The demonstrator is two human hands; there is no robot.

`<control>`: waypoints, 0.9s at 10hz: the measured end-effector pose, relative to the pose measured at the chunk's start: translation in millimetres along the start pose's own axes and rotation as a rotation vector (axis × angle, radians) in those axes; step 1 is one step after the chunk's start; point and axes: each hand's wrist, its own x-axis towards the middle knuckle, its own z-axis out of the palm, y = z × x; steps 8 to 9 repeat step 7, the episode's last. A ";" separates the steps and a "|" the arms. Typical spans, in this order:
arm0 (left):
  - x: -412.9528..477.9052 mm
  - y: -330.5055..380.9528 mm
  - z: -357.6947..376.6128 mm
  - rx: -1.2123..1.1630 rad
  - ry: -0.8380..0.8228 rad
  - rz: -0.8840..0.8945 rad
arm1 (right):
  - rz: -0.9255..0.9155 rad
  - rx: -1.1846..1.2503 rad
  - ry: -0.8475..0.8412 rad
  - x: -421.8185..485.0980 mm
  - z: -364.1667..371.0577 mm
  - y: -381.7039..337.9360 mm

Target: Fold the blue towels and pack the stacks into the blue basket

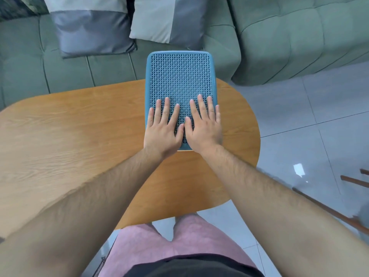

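A blue perforated plastic basket (180, 76) lies on the right part of the wooden table (79, 126), showing me a flat latticed face. Its far end reaches past the table's far edge. My left hand (163, 128) rests flat on the near left of that face with straight, spread fingers. Beside it, my right hand (204, 126) lies flat on the near right, thumbs almost touching. Neither hand holds anything. No blue towels are in view.
A grey-green sofa (289, 37) with two grey cushions (89, 31) stands beyond the table. Glossy tiled floor (299, 116) lies to the right, where brown wooden legs (353, 180) show at the frame's edge.
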 end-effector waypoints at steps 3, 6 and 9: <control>-2.2 -0.3 5.6 0.021 -0.046 -0.014 | 0.005 -0.033 0.010 0.6 3.7 0.8; 12.1 -5.5 -45.4 -0.135 -0.288 -0.031 | -0.019 -0.070 -0.167 0.2 -28.5 -11.1; 16.1 -17.8 -86.5 -0.122 -0.211 -0.029 | -0.084 -0.009 -0.092 -3.9 -61.4 -31.0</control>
